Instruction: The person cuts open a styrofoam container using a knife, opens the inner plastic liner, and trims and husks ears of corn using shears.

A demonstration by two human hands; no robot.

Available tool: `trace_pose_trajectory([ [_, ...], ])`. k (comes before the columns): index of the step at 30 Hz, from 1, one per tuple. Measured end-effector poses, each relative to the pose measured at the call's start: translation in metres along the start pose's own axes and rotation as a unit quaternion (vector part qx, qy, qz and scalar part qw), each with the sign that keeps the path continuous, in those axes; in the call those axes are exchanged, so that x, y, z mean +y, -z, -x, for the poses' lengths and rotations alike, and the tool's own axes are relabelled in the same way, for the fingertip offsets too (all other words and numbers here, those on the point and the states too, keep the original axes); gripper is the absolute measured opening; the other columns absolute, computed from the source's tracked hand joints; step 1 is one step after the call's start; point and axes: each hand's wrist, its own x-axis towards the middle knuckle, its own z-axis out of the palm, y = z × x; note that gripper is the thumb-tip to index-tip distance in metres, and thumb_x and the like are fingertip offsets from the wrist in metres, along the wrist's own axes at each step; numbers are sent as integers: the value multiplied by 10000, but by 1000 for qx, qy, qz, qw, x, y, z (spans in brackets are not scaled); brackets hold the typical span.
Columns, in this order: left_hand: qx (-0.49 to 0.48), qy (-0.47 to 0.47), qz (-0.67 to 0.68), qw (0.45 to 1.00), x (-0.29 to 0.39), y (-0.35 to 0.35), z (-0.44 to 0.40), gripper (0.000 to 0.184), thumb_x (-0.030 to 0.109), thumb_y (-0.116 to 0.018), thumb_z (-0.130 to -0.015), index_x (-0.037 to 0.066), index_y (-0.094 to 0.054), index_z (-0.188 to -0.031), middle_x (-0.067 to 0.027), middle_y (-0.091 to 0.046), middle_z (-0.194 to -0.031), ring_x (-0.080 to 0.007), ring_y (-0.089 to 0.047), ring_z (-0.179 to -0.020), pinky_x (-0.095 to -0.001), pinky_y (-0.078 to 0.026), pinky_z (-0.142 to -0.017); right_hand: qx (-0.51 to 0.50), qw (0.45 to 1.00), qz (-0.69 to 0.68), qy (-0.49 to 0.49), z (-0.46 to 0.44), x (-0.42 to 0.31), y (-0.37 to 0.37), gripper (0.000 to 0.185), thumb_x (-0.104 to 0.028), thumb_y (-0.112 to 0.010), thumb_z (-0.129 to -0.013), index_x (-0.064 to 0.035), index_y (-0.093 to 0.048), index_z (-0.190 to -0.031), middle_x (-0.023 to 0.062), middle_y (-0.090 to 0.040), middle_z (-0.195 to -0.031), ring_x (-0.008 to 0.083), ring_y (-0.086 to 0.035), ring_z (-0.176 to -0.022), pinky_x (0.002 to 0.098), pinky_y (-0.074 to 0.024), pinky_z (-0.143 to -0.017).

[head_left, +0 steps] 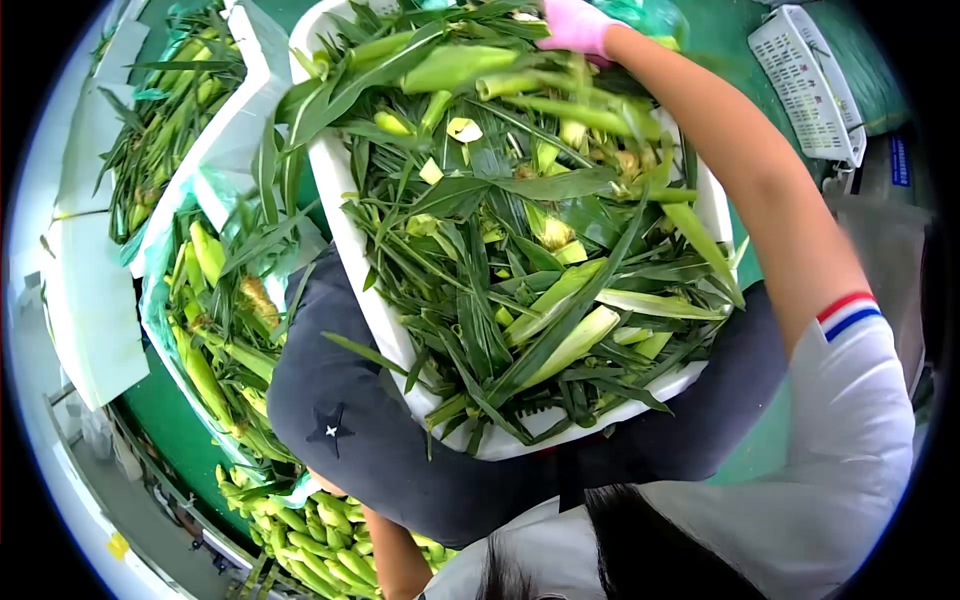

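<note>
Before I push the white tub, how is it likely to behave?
The white tub may feel bulky, since leafy husks heap it full. Long leaves jutting over its rim look floppy and could snag or spill. It seems unlikely to tip sideways while trousered legs flank its near end.

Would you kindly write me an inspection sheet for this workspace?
Surface: green floor; a white tub between the person's legs.
Job's things: leaves and husks heaped in the tub; corn ears with plastic around them at left; another heap of ears at lower left.
Clutter: some leaves overhang the tub's rim.
Grip: right hand, pink-gloved, at the tub's far end, hold unclear; left hand mostly hidden, hold unclear.
Cables: nothing seen clearly.
Surroundings: white crate at upper right.
</note>
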Motion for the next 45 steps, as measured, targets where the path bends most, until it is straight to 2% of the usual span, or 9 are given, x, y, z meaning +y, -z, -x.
trace_pose_trajectory([
  [12, 92, -128, -278, 948, -18, -6, -9, 293, 200, -492, -908, -6, -588, -1093, -172, -634, -948, -314, -595, -877, -424, -451, -817, 107, 970, 122, 183, -110, 165, -108, 593, -213, -729, -784, -124, -511, -1328, 147, -632, -1171, 295, -613, -1032, 400, -503, -867],
  [14, 95, -139, -284, 944, -21, -1, -16, 292, 190, -482, -906, -12, -587, -1089, -181, -633, -931, -323, -595, -870, -429, -451, -817, -31, 980, 127, 153, -91, 133, -74, 536, -228, -697, -821, -75, -521, -1304, 190, -661, -1089, 349, -679, -938, 426, -567, -803],
  [15, 97, -144, -283, 943, -21, 1, -18, 291, 186, -477, -905, -15, -586, -1086, -186, -632, -922, -328, -594, -867, -432, -451, -817, -191, 979, -15, -75, -17, 18, -8, 700, -167, -664, -815, -35, -366, -1434, 241, -660, -1039, 365, -678, -594, 429, -591, -527],
  [19, 108, -133, -289, 942, 0, -9, -10, 381, 248, -423, -901, -34, -586, -1099, -264, -613, -904, -415, -590, -882, -487, -431, -818, -291, 955, -47, -47, 25, -5, 54, 908, -127, -640, -781, 7, -117, -1512, 305, -522, -1275, 278, -609, -407, 398, -534, -357],
  [24, -15, 0, -37, 999, 78, 18, -2, 480, 87, -501, -886, -28, -420, -1345, -168, -412, -1373, -305, -471, -1197, -462, -416, -996, -81, 954, -248, 144, 148, -41, 96, 886, -263, -726, -786, -37, -260, -1504, 193, -438, -1421, 285, -535, -1160, 444, -486, -929],
  [26, 27, -292, -130, 947, 150, 40, 17, 562, 142, -500, -921, -22, -355, -1439, -227, -369, -1439, -361, -400, -1322, -485, -327, -1099, -20, 885, -424, 193, 192, -44, 88, 835, -305, -742, -803, -59, -324, -1482, 161, -490, -1379, 294, -497, -1305, 497, -457, -1052],
  [29, 92, -396, -73, 911, 259, 24, 70, 574, 195, -514, -939, -31, -367, -1447, -240, -355, -1455, -370, -391, -1335, -492, -260, -1133, 30, 807, -585, 79, 267, -73, 40, 669, -303, -747, -846, -58, -435, -1385, 131, -599, -1230, 305, -577, -1207, 475, -513, -974],
  [34, -422, -301, 77, 852, 316, -48, 173, 779, 209, -659, -832, 6, -303, -1495, -177, -350, -1496, -317, -383, -1363, -418, -392, -1061, 33, 682, -731, -5, 334, -97, -83, 471, -189, -655, -928, -11, -483, -1329, 146, -660, -1078, 286, -672, -1013, 400, -539, -916],
  [45, -468, -216, 46, 856, 290, -98, 216, 630, 360, -808, -763, -26, -499, -1154, -161, -636, -936, -307, -656, -878, -394, -528, -788, -14, 737, -672, -69, 357, -106, -106, 556, -230, -619, -937, 21, -421, -1392, 153, -629, -1179, 238, -603, -1120, 367, -492, -934],
])
